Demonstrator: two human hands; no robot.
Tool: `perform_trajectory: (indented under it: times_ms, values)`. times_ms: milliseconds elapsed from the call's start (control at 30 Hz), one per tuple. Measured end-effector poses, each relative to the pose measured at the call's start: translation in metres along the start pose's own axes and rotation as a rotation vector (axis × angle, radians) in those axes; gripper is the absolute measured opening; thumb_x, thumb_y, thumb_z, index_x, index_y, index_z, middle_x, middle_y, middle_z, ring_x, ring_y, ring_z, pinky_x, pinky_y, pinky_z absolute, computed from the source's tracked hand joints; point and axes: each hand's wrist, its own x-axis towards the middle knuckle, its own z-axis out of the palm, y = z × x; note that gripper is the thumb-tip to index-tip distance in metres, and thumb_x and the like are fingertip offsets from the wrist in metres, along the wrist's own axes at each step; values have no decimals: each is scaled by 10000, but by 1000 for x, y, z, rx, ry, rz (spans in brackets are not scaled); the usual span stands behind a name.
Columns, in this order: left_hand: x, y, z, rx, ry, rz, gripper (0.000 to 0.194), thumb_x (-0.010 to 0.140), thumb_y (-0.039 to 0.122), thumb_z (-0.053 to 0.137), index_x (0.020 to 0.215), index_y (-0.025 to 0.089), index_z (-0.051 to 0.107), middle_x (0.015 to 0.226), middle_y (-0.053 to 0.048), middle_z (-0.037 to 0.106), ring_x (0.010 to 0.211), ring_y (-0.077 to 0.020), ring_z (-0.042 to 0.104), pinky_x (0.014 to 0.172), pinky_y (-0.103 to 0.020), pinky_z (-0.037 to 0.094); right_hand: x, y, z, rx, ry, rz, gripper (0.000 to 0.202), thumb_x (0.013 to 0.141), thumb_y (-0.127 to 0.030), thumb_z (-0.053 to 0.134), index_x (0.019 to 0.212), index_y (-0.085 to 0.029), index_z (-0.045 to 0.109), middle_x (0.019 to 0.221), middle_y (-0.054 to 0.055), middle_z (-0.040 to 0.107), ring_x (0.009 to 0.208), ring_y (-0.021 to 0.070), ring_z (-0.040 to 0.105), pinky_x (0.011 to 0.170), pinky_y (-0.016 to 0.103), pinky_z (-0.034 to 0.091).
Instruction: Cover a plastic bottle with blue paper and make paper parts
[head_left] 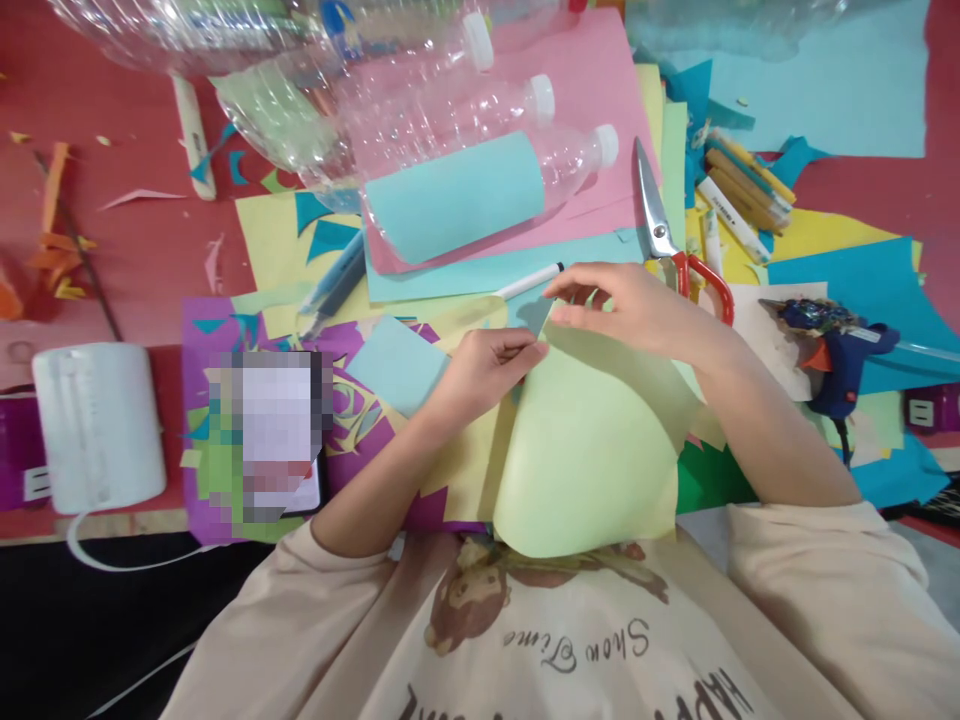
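The left hand [501,362] reaches in from the near left, forearm angled far and right, thumb and curled fingers pinching the far left edge of the pale green paper sheet [592,450]. The sheet lies near the centre, its near end bowed. The right hand [611,302] comes from the near right, wrist bent left, fingers curled narrowly over the sheet's far corner; whether it grips cannot be told. Just beyond lies a capped marker [529,282], with red-handled scissors [660,235] to the far right.
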Motion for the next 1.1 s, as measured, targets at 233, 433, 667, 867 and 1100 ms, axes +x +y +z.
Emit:
perform_trajectory:
  times_ms: [233, 433, 667, 867, 1100]
  values:
    - [1, -2, 1, -9, 95, 25, 362, 862, 353, 511, 579, 183, 362, 579, 45, 238, 552, -80, 221, 513, -261, 186, 26, -1, -4, 115, -82, 28, 189, 853, -268, 623, 690, -177, 594, 600, -49, 467, 566, 82, 374, 561, 263, 297]
    - [0, -2, 4, -23, 125, 42, 320, 855, 365, 517, 607, 171, 456, 594, 35, 317, 579, -84, 285, 527, -244, 240, 22, 9, -28, 128, 75, 93, 171, 830, -234, 667, 685, -168, 608, 632, -44, 547, 599, 87, 436, 578, 263, 329]
    - [-2, -1, 2, -16, 119, 48, 308, 845, 356, 518, 606, 165, 479, 584, 35, 342, 565, -79, 290, 518, -244, 239, 17, 9, -44, 47, 128, 159, 171, 848, -212, 642, 692, -158, 602, 644, -42, 525, 608, 68, 406, 594, 268, 315]
    - [-2, 1, 0, 7, 144, 53, 294, 816, 347, 520, 587, 168, 473, 564, 36, 348, 550, -78, 282, 507, -241, 242, 11, 18, -58, -17, 247, 127, 172, 843, -265, 628, 691, -189, 603, 687, -1, 548, 634, 103, 437, 628, 317, 330]
    - [-2, 5, 1, -9, 115, 40, 300, 809, 348, 520, 572, 172, 466, 562, 23, 370, 554, -87, 287, 504, -249, 259, 2, 46, -89, -54, 407, 90, 202, 763, -398, 711, 654, -249, 629, 664, 26, 569, 616, 127, 460, 597, 369, 312]
